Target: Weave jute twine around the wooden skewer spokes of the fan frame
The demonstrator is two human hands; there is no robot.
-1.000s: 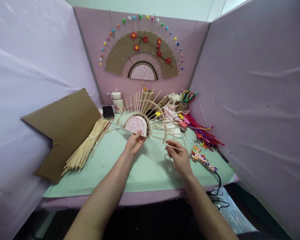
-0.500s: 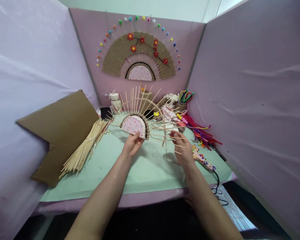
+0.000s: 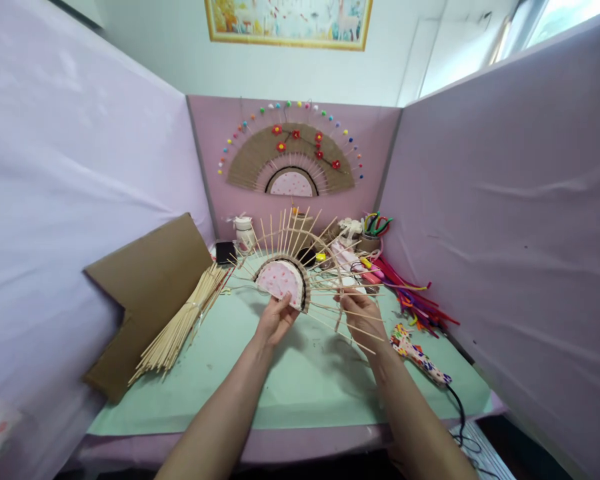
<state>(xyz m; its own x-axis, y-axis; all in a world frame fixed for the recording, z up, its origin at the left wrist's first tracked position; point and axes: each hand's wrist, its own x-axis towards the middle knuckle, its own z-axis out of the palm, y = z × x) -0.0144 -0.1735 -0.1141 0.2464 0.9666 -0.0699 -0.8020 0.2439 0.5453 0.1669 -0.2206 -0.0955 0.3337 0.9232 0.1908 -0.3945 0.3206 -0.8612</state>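
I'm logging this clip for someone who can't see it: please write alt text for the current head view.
A person's left hand holds a half-round fan frame with a spotted pink centre and radiating pale wooden sticks, the right hand among the sticks at its right side. Behind, a brown fan with red flowers hangs on a pink panel.

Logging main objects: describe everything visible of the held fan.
The held fan has a spotted pink half-disc with brown rim and dark trim, pale wooden-looking sticks radiating outward, and a brown band arching across them. It's over the green tabletop, straight edge slanting down rightward. The left hand grips that edge; the right hand is at the band.
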